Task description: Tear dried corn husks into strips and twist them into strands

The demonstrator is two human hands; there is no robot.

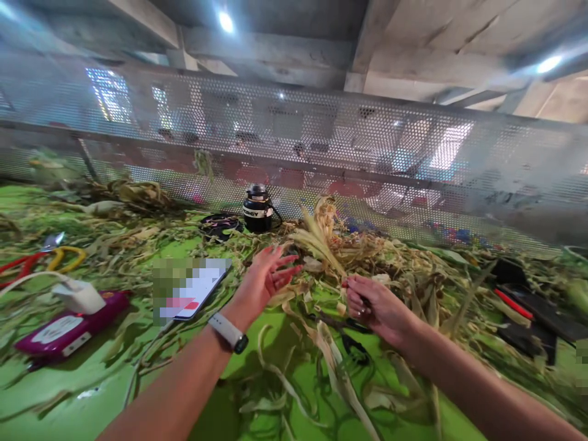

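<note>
My left hand (271, 275) reaches over the littered green table (257, 410), its fingers spread and holding nothing. To its right, my right hand (374, 306) pinches the lower end of a bundle of dry corn husks (321, 245), which points up and away to the left. Loose husk strips (333, 361) lie below and between the hands. Dark-handled scissors (351, 343) rest on the table just under my right hand. A lit phone (202, 291) lies left of my left wrist.
At the left are a purple power strip (73, 324) with a white charger (80, 297) and red-and-yellow-handled tools (41, 257). A black jar (258, 208) stands at the back before a perforated metal screen (294, 135). Black items (528, 312) lie at the right.
</note>
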